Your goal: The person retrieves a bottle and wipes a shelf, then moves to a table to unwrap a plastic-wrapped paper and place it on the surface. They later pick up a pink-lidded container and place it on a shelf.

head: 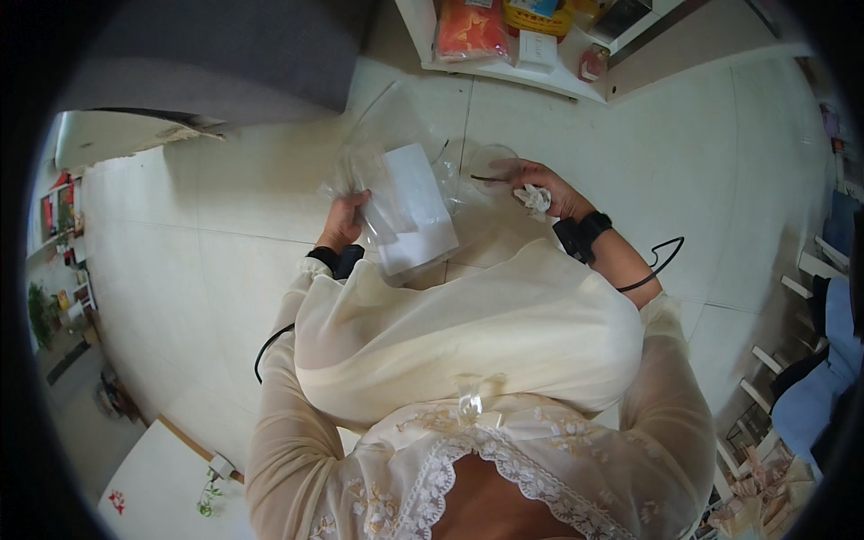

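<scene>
A clear plastic bag (371, 145) hangs in front of me, pinched at its left side by my left hand (347, 214). Inside the bag, or behind its film, is a folded white sheet of paper or card (418, 196). My right hand (550, 185) holds what looks like a pair of thin-rimmed eyeglasses (495, 165), with a round clear lens and a dark temple near the fingertips. A crumpled white tissue (535, 198) is also tucked in that hand. The bag's right edge lies close to the glasses; whether they touch I cannot tell.
Ahead stands a white shelf unit (499, 67) with packets and a small white box (537, 51). A dark grey upholstered piece (223, 54) is at upper left. White table (169, 486) at lower left; clothes (813, 398) hang over white rails at right. Pale floor tiles (223, 202) lie below.
</scene>
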Demonstrator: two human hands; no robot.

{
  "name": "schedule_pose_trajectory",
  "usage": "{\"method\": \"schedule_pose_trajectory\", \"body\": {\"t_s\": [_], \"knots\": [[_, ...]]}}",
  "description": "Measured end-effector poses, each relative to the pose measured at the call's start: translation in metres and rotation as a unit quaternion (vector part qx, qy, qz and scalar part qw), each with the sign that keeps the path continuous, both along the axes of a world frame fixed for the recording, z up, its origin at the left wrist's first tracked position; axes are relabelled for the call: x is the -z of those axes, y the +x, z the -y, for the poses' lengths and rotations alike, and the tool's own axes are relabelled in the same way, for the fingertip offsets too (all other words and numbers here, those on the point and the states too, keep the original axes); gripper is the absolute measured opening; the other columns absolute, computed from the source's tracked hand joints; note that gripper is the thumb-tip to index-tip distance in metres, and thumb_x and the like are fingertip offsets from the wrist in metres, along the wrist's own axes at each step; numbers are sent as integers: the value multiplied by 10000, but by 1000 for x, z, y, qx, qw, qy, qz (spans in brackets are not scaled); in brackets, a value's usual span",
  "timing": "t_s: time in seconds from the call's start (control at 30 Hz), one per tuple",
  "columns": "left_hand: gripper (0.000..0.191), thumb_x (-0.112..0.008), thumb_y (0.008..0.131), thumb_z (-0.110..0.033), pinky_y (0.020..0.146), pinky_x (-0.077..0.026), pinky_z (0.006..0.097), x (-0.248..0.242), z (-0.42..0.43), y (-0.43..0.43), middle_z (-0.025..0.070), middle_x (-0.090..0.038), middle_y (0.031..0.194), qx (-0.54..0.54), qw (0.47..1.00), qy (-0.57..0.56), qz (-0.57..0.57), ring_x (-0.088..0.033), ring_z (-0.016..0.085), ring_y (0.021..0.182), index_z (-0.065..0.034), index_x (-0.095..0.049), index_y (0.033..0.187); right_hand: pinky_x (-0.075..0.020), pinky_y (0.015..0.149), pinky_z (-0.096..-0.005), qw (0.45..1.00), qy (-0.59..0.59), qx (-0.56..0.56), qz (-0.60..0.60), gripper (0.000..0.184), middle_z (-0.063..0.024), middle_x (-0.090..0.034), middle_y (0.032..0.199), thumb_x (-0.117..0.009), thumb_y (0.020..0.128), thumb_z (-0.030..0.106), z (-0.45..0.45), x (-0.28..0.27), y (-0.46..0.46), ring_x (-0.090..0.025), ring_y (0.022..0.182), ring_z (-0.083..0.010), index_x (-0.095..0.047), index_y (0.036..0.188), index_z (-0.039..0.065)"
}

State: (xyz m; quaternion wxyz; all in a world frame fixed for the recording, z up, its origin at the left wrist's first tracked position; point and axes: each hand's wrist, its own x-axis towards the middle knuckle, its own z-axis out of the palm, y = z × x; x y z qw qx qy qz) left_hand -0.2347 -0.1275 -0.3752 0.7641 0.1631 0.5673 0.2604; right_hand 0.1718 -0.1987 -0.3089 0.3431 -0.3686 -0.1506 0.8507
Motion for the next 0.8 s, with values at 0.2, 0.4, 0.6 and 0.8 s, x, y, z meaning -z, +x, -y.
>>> {"method": "schedule_pose_trajectory", "body": {"t_s": [0.2,0.4,0.6,0.8], "knots": [[220,-569,828,-34,809,-473,355,6,1,3,74,-600,937,-35,999,10,12,-580,218,854,10,-561,1043,-489,624,-207,997,18,31,70,329,-63,-644,950,-559,782,-3,-9,-7,-7,-596,708,-91,-553,1110,30],[229,-550,861,-96,855,-456,367,16,8,-6,58,-612,966,-2,999,-1,34,-580,211,891,-9,-571,1071,-487,553,-230,1000,-11,11,-28,242,-86,-628,904,-519,787,5,-20,-14,-1,-585,645,-124,-563,1025,16],[235,-546,854,-84,865,-454,378,5,11,-6,66,-609,976,-22,1000,-3,16,-575,219,906,0,-568,1072,-426,411,-264,999,-17,41,-27,237,-53,-577,811,-518,756,35,-15,-5,-3,-525,546,-129,-570,988,24],[220,-539,862,-77,857,-457,375,8,9,-2,83,-601,969,-30,998,-44,31,-574,220,893,25,-558,1056,-439,415,-255,990,-93,36,-100,230,-42,-562,800,-509,762,34,-17,-6,8,-517,544,-123,-569,985,34]]}}
